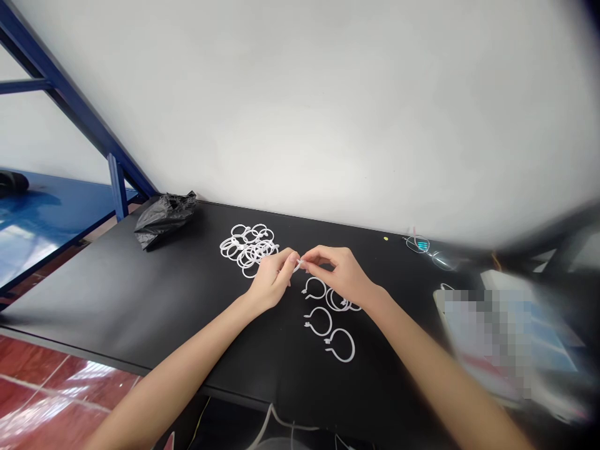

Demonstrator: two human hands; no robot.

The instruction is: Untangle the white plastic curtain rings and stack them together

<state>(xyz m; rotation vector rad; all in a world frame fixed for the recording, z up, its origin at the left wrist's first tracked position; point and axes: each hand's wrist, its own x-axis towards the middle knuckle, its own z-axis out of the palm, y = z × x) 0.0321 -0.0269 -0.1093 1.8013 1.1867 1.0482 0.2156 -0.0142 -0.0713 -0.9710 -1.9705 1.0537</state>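
Observation:
Both my hands meet over the black table (197, 312), pinching one white plastic ring (297, 265) between them. Fingers and thumb of my left hand (272, 279) close around one side of it, and most of the ring is hidden there. At its other end, the fingertips of my right hand (341, 272) are pressed together. Left of my left hand lies a pile of white rings (255, 250). Under and in front of my right hand are several more rings, among them an unclasped ring (342, 345) with a gap by its small catch.
A crumpled black plastic bag (166, 217) lies at the back left. Eyeglasses (418, 244) rest near the wall on the right, with a small yellow piece (385, 239) beside them. A blurred pale object (473, 337) is at the right. A blue metal frame (84, 103) rises at left.

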